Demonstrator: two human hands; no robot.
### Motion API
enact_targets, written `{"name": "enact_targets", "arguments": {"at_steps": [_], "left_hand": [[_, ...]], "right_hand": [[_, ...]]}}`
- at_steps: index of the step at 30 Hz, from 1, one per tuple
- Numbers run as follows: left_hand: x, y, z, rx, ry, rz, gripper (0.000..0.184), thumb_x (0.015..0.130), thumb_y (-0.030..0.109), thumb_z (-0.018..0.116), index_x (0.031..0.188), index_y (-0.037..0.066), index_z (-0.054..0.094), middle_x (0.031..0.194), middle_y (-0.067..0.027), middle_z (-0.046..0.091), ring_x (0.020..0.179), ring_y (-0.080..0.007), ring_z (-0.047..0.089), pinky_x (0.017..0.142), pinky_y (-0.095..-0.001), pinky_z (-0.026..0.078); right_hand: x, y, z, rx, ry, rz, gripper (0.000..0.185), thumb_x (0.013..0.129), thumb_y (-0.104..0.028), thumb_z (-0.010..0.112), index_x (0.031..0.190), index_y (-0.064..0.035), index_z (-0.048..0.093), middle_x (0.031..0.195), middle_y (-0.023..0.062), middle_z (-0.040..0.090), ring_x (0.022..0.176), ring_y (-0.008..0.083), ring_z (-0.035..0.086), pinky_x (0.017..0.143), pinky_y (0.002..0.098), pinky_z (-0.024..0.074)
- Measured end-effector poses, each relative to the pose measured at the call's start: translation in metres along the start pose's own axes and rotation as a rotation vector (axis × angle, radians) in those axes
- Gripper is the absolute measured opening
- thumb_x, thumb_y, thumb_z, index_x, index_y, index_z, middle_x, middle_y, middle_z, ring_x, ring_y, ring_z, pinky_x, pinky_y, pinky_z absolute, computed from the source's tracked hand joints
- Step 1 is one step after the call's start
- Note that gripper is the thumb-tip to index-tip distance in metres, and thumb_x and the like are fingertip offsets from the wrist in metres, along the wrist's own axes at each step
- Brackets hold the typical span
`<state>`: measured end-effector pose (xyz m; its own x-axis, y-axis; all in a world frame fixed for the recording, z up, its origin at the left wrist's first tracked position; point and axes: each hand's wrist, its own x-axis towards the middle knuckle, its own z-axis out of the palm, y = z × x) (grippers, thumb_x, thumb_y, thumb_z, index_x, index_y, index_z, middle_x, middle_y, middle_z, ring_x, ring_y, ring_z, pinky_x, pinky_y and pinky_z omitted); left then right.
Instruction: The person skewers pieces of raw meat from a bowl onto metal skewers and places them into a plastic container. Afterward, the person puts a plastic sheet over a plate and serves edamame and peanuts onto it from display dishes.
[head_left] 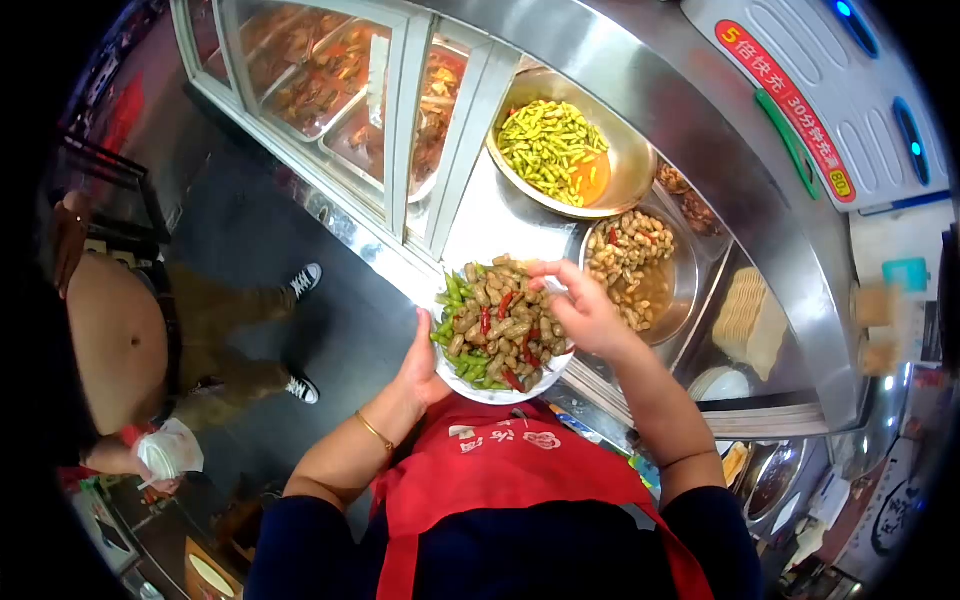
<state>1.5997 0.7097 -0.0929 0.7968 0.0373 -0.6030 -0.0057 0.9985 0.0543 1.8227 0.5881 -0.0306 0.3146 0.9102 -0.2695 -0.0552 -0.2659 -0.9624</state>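
Note:
A white plate (503,396) heaped with boiled peanuts in their shells (490,325), red chillies (486,320) and green edamame pods (446,330) is in front of my red apron (500,465). Closed on the plate's left rim, my left hand (424,362) has its thumb up along the edge. My right hand (590,312) is at the upper right of the heap, its bent fingertips touching the peanuts. Whatever is between those fingertips is hidden. Just beyond it stands a metal bowl (684,290) of peanuts in brown liquid.
A larger metal bowl (630,165) holds edamame. Glass panels (400,130) front trays of red food on the left. Stacked white plates (722,384) sit at right, by a curved steel frame (780,250). A person (130,330) holding a white bag (170,450) stands at left.

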Motion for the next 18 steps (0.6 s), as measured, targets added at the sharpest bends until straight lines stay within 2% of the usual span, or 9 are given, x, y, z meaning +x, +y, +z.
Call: {"name": "enact_targets", "arguments": {"at_steps": [2,4,5,6,10,11,14,16,18], "left_hand": [[-0.001,-0.003,0.006,-0.046,-0.031,0.013,0.084,0.086,0.07,0.028,0.144,0.01,0.027,0.147,-0.0145,0.03,0.134,-0.0332,0.031,0.11,-0.0504,0.026],[-0.001,-0.004,0.008,-0.053,-0.024,0.037,0.083,0.087,0.069,0.027,0.144,0.01,0.027,0.147,-0.0144,0.03,0.134,-0.033,0.03,0.11,-0.0501,0.026],[-0.002,-0.005,0.008,-0.045,-0.017,0.047,0.082,0.088,0.068,0.025,0.144,0.009,0.027,0.147,-0.0143,0.03,0.134,-0.0329,0.03,0.11,-0.0497,0.025],[0.004,-0.007,0.002,-0.013,-0.024,0.069,0.085,0.086,0.071,0.021,0.144,0.01,0.026,0.147,-0.0148,0.03,0.134,-0.0322,0.031,0.111,-0.049,0.025],[0.022,-0.013,-0.008,-0.032,-0.002,0.124,0.07,0.095,0.059,0.018,0.141,0.009,0.032,0.144,-0.0144,0.035,0.13,-0.0316,0.037,0.108,-0.0474,0.031],[0.037,-0.013,-0.024,-0.059,-0.025,0.102,0.075,0.09,0.064,0.026,0.141,0.008,0.032,0.143,-0.0135,0.036,0.132,-0.032,0.035,0.107,-0.0501,0.031],[0.056,-0.01,-0.041,-0.014,0.187,0.176,0.069,0.092,0.058,0.032,0.137,0.006,0.036,0.139,-0.0145,0.041,0.127,-0.0326,0.041,0.103,-0.0508,0.037],[0.055,-0.009,-0.037,-0.187,0.282,0.409,0.044,0.096,0.039,0.046,0.123,0.004,0.047,0.121,-0.0155,0.055,0.106,-0.0285,0.057,0.091,-0.0448,0.048],[0.054,-0.014,-0.044,-0.056,0.422,0.534,0.033,0.094,0.03,0.052,0.116,0.005,0.049,0.111,-0.0142,0.058,0.094,-0.0252,0.059,0.084,-0.0412,0.051]], "right_hand": [[-0.008,-0.004,0.007,-0.022,-0.048,0.057,0.044,0.078,0.009,0.038,0.118,-0.0001,0.05,0.109,0.0052,0.056,0.097,0.0113,0.053,0.088,0.0254,0.0412],[-0.01,0.002,0.015,-0.033,-0.018,-0.167,0.042,0.077,0.011,0.038,0.114,-0.0018,0.052,0.109,0.0083,0.057,0.097,0.0114,0.054,0.084,0.0231,0.0427],[-0.012,0.003,0.016,-0.035,-0.035,-0.156,0.042,0.077,0.011,0.038,0.114,-0.0018,0.052,0.109,0.0083,0.057,0.097,0.0114,0.054,0.084,0.0231,0.0427],[-0.012,0.003,0.017,0.09,-0.041,-0.11,0.044,0.077,0.012,0.038,0.116,-0.0022,0.051,0.112,0.0081,0.056,0.081,0.0062,0.049,0.069,0.0188,0.0382],[-0.021,-0.025,0.024,0.468,0.025,0.098,0.047,0.074,0.011,0.04,0.118,-0.0026,0.048,0.118,0.0108,0.054,0.051,0.0025,0.038,0.047,0.0161,0.0324],[-0.019,-0.03,0.024,0.535,0.066,0.146,0.046,0.074,0.011,0.041,0.118,-0.0025,0.048,0.119,0.0116,0.054,0.049,0.0034,0.036,0.046,0.0166,0.0318],[-0.011,-0.027,0.012,0.543,0.122,0.138,0.044,0.077,0.007,0.043,0.12,-0.0038,0.047,0.12,0.0131,0.054,0.049,0.004,0.038,0.046,0.0172,0.0325],[-0.012,-0.019,0.005,0.587,0.185,0.123,0.044,0.081,0.004,0.048,0.124,-0.0037,0.046,0.114,0.0124,0.059,0.051,0.0042,0.042,0.048,0.0178,0.0362],[-0.013,-0.013,-0.006,0.514,0.22,0.146,0.045,0.082,0.001,0.051,0.126,-0.0034,0.045,0.109,0.0112,0.061,0.053,0.0046,0.045,0.049,0.0179,0.0384]]}}
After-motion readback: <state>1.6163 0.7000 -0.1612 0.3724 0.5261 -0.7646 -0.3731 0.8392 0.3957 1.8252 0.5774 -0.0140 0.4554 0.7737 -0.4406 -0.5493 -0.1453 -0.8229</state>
